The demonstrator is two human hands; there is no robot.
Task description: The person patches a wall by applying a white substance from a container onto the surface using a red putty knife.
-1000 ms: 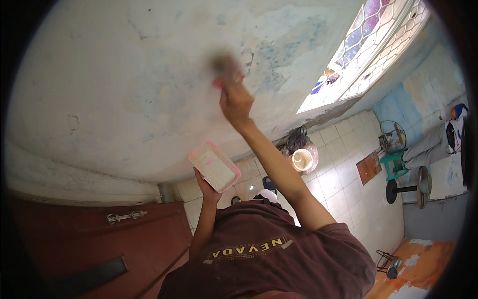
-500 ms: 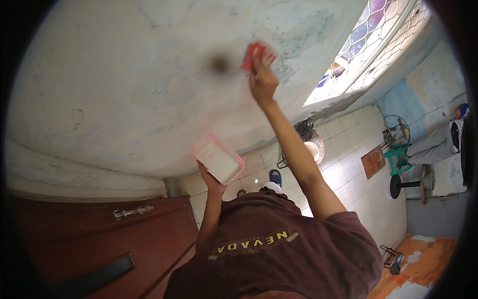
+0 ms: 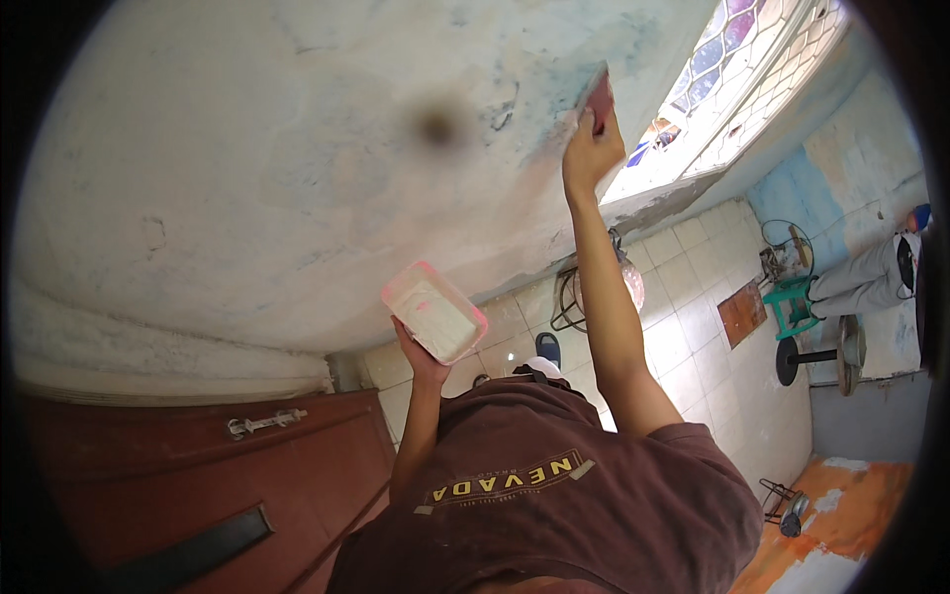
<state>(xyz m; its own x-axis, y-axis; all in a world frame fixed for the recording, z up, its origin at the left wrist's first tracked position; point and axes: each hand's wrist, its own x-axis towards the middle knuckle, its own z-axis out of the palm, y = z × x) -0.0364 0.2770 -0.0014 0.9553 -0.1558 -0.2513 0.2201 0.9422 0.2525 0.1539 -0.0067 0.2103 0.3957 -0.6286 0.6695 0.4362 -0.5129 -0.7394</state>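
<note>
Two hands of yours are busy: the right hand (image 3: 594, 156) is clamped on the red scraper (image 3: 600, 99), near the edge of the wall (image 3: 247, 148) beside the window (image 3: 732, 89), while the left hand (image 3: 424, 358) grips the pink tub (image 3: 403, 281) of white paste, seen across the wall's bottom edge. Yellow lettering (image 3: 507, 480) runs over the front of your shirt (image 3: 554, 525), upside down from here, with smaller print around it.

Some of your left fingers are hidden by the tub, and you cannot tell whether the scraper's whole edge meets the wall. Your right forearm covers part of a pinkish thing on the floor (image 3: 683, 259) (a dark blur over the wall is too soft to name). Another person's grey trousers (image 3: 851, 282) show by the stool (image 3: 789, 305); the upper body is cut off.

Room is tight between scraper and window; leftward, the wall spreads wide. The door (image 3: 178, 426) lies near your left forearm.
</note>
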